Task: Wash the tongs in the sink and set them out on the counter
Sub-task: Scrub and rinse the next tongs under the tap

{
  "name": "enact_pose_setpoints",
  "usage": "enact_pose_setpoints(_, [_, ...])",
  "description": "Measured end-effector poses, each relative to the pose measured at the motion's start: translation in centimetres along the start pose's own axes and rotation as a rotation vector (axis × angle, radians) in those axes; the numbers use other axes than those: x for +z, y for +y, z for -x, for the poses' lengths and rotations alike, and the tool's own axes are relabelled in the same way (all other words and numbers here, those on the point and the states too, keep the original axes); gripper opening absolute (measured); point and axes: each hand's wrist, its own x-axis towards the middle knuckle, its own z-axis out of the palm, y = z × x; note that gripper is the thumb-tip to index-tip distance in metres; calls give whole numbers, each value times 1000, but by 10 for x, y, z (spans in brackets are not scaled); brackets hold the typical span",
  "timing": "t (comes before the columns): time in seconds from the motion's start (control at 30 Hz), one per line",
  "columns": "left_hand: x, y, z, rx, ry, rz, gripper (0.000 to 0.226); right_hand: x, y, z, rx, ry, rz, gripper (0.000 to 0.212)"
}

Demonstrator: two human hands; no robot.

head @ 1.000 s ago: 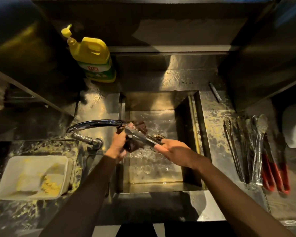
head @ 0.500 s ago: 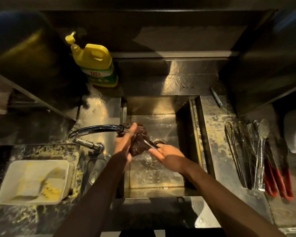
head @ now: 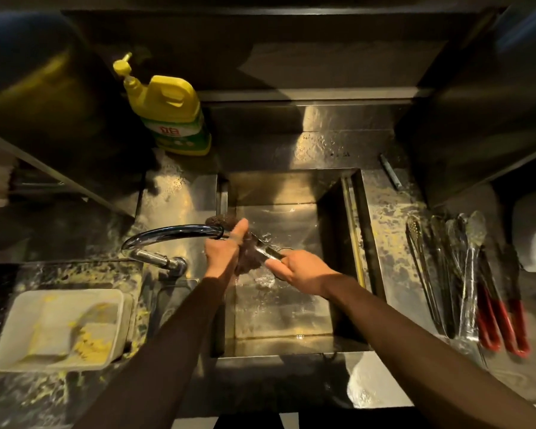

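Observation:
Over the steel sink (head: 291, 187), my right hand (head: 300, 272) grips the handle end of a pair of metal tongs (head: 268, 251). My left hand (head: 225, 253) holds a dark scouring pad (head: 248, 258) wrapped around the tongs' other end, which is hidden inside the pad. Water runs from the curved faucet (head: 171, 233) onto the pad and tongs. Several other tongs (head: 464, 274), some with red handles, lie side by side on the right counter.
A yellow dish soap bottle (head: 167, 116) stands behind the sink at the left. A white tray (head: 59, 329) with yellow residue sits on the wet, spattered left counter. A small dark stick (head: 390, 171) lies on the counter behind the sink's right edge.
My left hand has slid the pad up along the tongs toward the faucet spout, covering more of them. My right hand keeps its hold on the handle.

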Motion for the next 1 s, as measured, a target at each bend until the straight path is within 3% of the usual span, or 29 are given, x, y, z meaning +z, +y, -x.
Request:
enact_pose_setpoints(0.07, [-11,-1,-7,77,-126,-242,54,-6,12,6,2,-6,54,74])
enact_pose_setpoints(0.13, [-13,-5,-6,146,-166,-260,43,-14,17,7,13,14,95,73])
enact_pose_setpoints(0.2, [1,-1,5,100,7,-59,31,-10,7,4,24,42,4,73])
enact_pose_setpoints(0.27, [9,-4,5,15,171,128,35,4,-5,1,7,42,-72,70])
enact_pose_setpoints(0.33, [2,-3,0,70,66,-61,46,8,0,5,-28,5,-32,62])
enact_pose_setpoints(0.43, [-24,-1,-3,245,-268,-666,33,-17,23,10,-8,-44,216,57])
enact_pose_setpoints(0.5, [-31,2,-3,326,-244,-831,24,-28,34,13,20,-38,287,59])
enact_pose_setpoints(0.57, [-26,8,3,261,-80,-555,22,-26,36,21,27,22,246,57])
enact_pose_setpoints(0.63, [-19,6,5,95,45,-192,26,-16,32,31,82,101,-43,56])
enact_pose_setpoints(0.73, [-7,3,19,-212,-89,198,27,7,16,34,170,153,-451,65])
enact_pose_setpoints(0.9, [7,-14,40,-191,-217,249,13,22,-10,10,111,111,-222,60])
enact_pose_setpoints(1.0, [8,-11,37,-309,-149,350,46,22,-11,4,62,96,-86,63])
